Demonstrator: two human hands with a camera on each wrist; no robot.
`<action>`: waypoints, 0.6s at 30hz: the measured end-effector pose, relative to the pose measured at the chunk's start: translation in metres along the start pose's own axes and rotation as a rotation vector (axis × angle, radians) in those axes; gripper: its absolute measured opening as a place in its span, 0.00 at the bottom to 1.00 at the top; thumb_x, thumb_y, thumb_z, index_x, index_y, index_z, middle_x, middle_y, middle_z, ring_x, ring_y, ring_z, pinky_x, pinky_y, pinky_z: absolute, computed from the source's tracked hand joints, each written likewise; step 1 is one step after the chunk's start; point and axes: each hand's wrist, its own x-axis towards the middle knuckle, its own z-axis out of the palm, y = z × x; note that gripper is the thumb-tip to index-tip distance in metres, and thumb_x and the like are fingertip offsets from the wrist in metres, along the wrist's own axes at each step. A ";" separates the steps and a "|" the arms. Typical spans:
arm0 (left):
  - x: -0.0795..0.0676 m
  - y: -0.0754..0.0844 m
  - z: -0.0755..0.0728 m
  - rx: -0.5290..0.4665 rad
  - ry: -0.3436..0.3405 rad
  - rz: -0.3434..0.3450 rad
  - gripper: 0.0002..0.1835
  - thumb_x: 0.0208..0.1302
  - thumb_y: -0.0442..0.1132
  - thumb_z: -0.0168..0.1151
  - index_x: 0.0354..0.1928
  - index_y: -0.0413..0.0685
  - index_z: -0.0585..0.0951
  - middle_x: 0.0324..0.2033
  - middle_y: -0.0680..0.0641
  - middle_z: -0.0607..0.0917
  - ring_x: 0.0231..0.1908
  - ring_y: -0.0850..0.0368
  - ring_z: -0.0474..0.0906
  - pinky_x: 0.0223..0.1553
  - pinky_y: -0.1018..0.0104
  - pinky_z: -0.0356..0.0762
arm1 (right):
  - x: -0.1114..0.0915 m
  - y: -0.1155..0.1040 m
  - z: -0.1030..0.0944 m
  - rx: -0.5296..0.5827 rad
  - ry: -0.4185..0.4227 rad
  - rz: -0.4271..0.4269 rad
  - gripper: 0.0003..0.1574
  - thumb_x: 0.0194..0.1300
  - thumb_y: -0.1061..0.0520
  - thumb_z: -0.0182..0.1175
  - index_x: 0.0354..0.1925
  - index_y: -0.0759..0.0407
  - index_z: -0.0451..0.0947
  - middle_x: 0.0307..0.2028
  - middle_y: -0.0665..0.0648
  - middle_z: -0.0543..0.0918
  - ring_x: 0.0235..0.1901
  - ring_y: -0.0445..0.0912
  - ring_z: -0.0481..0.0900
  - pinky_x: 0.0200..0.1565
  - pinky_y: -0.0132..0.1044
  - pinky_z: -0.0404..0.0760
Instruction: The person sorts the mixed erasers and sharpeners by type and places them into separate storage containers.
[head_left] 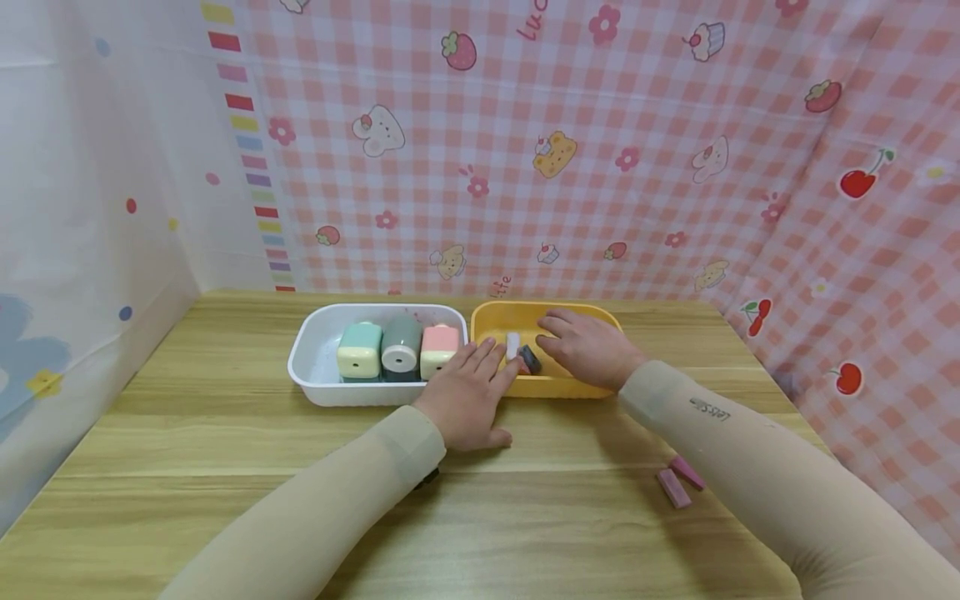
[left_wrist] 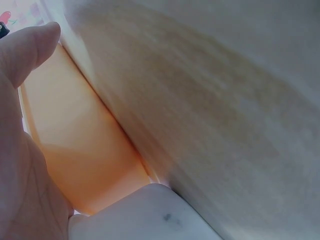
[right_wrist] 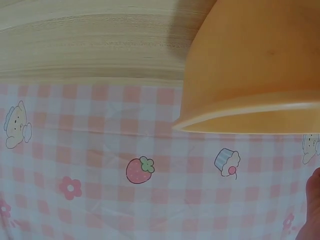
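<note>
In the head view a white bin and a yellow bin stand side by side. My left hand lies spread over the front rims where the bins meet, fingers extended and thumb apart. My right hand is over the yellow bin's right part, its fingers slightly bent and nothing visible in them. Inside the yellow bin, between the hands, are a white block, a dark grey block and a reddish piece partly hidden by the left fingers. The left wrist view shows the left thumb near the bin's orange wall.
The white bin holds a teal-and-cream pencil sharpener, a grey-green one and a pink one. Two pink eraser-like blocks lie by the right forearm. A small dark object shows beside the left sleeve. Patterned cloth hangs behind.
</note>
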 end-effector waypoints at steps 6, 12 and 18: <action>0.000 0.000 0.001 -0.001 0.004 -0.001 0.58 0.65 0.78 0.57 0.86 0.54 0.50 0.85 0.42 0.51 0.85 0.44 0.44 0.85 0.49 0.41 | -0.002 0.001 -0.001 0.006 0.000 0.007 0.14 0.66 0.64 0.71 0.51 0.62 0.85 0.56 0.64 0.87 0.59 0.58 0.84 0.59 0.49 0.86; 0.001 0.000 0.001 -0.005 0.004 -0.001 0.58 0.65 0.78 0.57 0.86 0.54 0.50 0.85 0.42 0.51 0.85 0.44 0.44 0.85 0.49 0.41 | -0.008 0.000 -0.005 0.002 -0.001 0.023 0.15 0.66 0.64 0.71 0.51 0.62 0.85 0.56 0.65 0.87 0.59 0.59 0.84 0.60 0.49 0.86; 0.000 0.000 0.001 -0.011 0.008 -0.002 0.58 0.65 0.77 0.57 0.86 0.54 0.50 0.85 0.42 0.51 0.85 0.44 0.44 0.85 0.49 0.41 | -0.019 -0.001 -0.009 -0.003 -0.008 0.050 0.20 0.63 0.65 0.74 0.54 0.61 0.85 0.58 0.65 0.86 0.60 0.59 0.83 0.59 0.48 0.86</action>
